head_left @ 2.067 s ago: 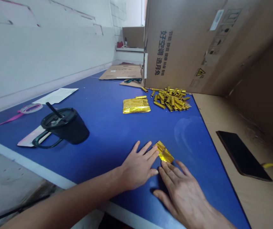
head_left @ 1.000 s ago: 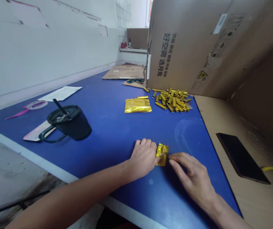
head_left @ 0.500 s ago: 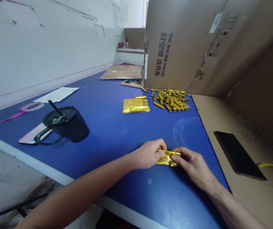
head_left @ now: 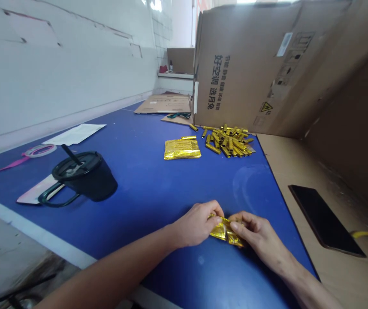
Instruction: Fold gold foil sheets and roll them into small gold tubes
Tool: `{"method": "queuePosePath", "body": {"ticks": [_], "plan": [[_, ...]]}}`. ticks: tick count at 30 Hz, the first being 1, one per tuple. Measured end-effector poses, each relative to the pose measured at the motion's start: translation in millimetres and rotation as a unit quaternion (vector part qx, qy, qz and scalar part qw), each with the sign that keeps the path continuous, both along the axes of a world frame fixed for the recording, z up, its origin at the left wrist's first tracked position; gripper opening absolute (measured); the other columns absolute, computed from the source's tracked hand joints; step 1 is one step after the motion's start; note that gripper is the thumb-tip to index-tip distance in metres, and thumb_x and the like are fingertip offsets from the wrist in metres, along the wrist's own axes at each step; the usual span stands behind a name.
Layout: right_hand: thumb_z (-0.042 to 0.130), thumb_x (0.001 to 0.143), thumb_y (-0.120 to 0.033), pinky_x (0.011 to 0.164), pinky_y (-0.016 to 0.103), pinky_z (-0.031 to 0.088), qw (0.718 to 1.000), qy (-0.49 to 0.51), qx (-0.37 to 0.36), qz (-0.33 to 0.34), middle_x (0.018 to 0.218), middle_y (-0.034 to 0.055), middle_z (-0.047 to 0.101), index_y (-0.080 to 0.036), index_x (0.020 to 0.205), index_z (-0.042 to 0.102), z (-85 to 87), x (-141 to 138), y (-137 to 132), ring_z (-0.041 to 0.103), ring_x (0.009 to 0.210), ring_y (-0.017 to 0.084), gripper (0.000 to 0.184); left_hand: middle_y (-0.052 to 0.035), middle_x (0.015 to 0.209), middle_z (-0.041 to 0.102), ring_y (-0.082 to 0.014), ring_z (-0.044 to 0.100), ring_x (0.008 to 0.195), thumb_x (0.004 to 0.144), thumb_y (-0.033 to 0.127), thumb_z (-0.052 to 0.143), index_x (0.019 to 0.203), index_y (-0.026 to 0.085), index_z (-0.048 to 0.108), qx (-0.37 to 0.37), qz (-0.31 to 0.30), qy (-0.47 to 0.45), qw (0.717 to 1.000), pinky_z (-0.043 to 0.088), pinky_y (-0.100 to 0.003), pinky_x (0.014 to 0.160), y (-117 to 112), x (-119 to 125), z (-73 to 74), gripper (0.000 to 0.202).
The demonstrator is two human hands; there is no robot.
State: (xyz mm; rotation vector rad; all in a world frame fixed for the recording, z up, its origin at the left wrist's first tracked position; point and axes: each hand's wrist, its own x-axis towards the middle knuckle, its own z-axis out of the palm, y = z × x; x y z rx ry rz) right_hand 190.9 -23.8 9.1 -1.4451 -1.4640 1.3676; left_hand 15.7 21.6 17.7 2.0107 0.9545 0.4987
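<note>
- Near the front edge of the blue bench [head_left: 145,214], a crumpled piece of gold foil [head_left: 225,231] sits between the two hands, folded over on itself.
- Left hand [head_left: 197,224]: closed narrow, its fingers curled over the foil's left end, pinching it.
- Right hand [head_left: 254,234]: also narrow, gripping the foil's right end between fingertips and thumb, just beside the left hand.
- Farther in, by the back edge: a flat stack of gold packets [head_left: 182,149] lies just beside a loose heap of gold tubes [head_left: 229,141], both at the foot of a cardboard carton [head_left: 251,68].
- Risk: thin foil like this would likely tear or crease if the hands pull apart too hard, and a slack pinch could let it spring open.
- Toward the left edge stands a black cup [head_left: 85,176] (its straw tilted), well clear of the hands, as is the phone [head_left: 325,221] on the cardboard sheet [head_left: 300,171] along the right edge.
</note>
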Motion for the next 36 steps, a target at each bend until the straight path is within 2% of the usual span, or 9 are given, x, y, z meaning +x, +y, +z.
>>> {"method": "queuePosePath", "body": {"ticks": [2,8,11,19,22,25,29,33,36], "plan": [[0.051,0.077,-0.044,0.043,0.021,0.035,1.000,0.010,-0.011,0.012,0.056,-0.0031,0.051,-0.015,0.076,0.057,0.8,-1.8,-1.6,0.043,0.046,0.008,0.030,0.0031,0.073,0.057,-0.0104,0.051,0.067,0.077,0.017,0.039,0.083,0.018,0.053,0.001,-0.006,-0.002,1.000,0.036,-0.020,0.058,-1.6,0.3,0.8,0.016],[0.051,0.077,-0.045,0.040,0.020,0.034,1.000,0.004,0.007,-0.026,0.050,-0.0045,0.047,-0.016,0.066,0.056,2.9,-3.2,-4.6,0.041,0.042,0.008,0.031,0.0035,0.065,0.053,-0.0099,0.048,0.063,0.076,0.022,0.044,0.075,0.016,0.054,-0.016,0.015,-0.019,1.000,0.034,-0.019,0.057,-1.6,0.2,-2.0,0.012],[0.050,0.077,-0.045,0.038,0.019,0.033,0.999,0.032,-0.011,-0.015,0.048,-0.0039,0.049,-0.016,0.064,0.055,2.6,-1.5,-3.8,0.041,0.039,0.007,0.033,0.0039,0.062,0.051,-0.0091,0.047,0.062,0.076,0.021,0.045,0.072,0.016,0.053,-0.022,0.015,-0.039,0.999,0.033,-0.019,0.056,-0.2,-0.5,-4.4,0.011],[0.049,0.078,-0.046,0.040,0.019,0.033,0.999,0.042,-0.016,-0.016,0.051,-0.0038,0.051,-0.015,0.069,0.053,-2.5,0.3,-1.9,0.041,0.039,0.006,0.032,0.0044,0.061,0.050,-0.0083,0.046,0.059,0.077,0.021,0.045,0.071,0.015,0.053,-0.017,0.019,-0.039,0.999,0.033,-0.018,0.054,5.0,-2.9,-7.5,0.011],[0.046,0.079,-0.046,0.038,0.019,0.030,0.999,-0.019,0.003,-0.038,0.049,-0.0047,0.046,-0.016,0.064,0.051,-3.1,-2.0,-0.5,0.039,0.039,0.007,0.034,0.0038,0.062,0.051,-0.0092,0.048,0.062,0.078,0.020,0.044,0.071,0.015,0.054,-0.006,0.019,-0.014,1.000,0.034,-0.019,0.056,4.7,-2.8,-6.2,0.013],[0.043,0.080,-0.043,0.040,0.021,0.032,0.989,-0.122,0.062,-0.048,0.050,-0.0036,0.046,-0.017,0.062,0.052,-2.2,-3.7,-0.8,0.042,0.043,0.009,0.033,0.0026,0.066,0.053,-0.0106,0.050,0.066,0.078,0.021,0.043,0.072,0.016,0.055,0.028,0.017,0.031,0.999,0.036,-0.020,0.060,3.3,-2.0,-4.4,0.015],[0.040,0.083,-0.036,0.053,0.025,0.039,0.950,-0.265,0.166,-0.014,0.061,0.0007,0.055,-0.020,0.062,0.058,-1.8,-2.5,-1.5,0.052,0.057,0.014,0.032,0.0008,0.073,0.054,-0.0118,0.051,0.071,0.079,0.020,0.043,0.071,0.017,0.057,0.093,0.011,0.092,0.991,0.037,-0.022,0.064,2.5,-1.4,-4.5,0.016],[0.042,0.081,-0.031,0.052,0.025,0.040,0.927,-0.329,0.176,-0.018,0.065,-0.0004,0.060,-0.023,0.075,0.057,-6.4,-0.3,-1.3,0.055,0.058,0.015,0.018,0.0007,0.075,0.055,-0.0131,0.051,0.072,0.080,0.020,0.043,0.078,0.018,0.056,0.131,-0.004,0.152,0.980,0.038,-0.024,0.065,2.1,0.1,-7.1,0.013],[0.044,0.080,-0.029,0.051,0.025,0.038,0.906,-0.377,0.195,-0.011,0.063,-0.0015,0.059,-0.023,0.073,0.054,-11.3,-0.5,-1.4,0.055,0.057,0.014,0.013,0.0002,0.076,0.054,-0.0153,0.050,0.074,0.079,0.024,0.048,0.080,0.018,0.052,0.178,0.005,0.189,0.966,0.038,-0.028,0.069,1.0,1.8,-10.0,0.007]]}}
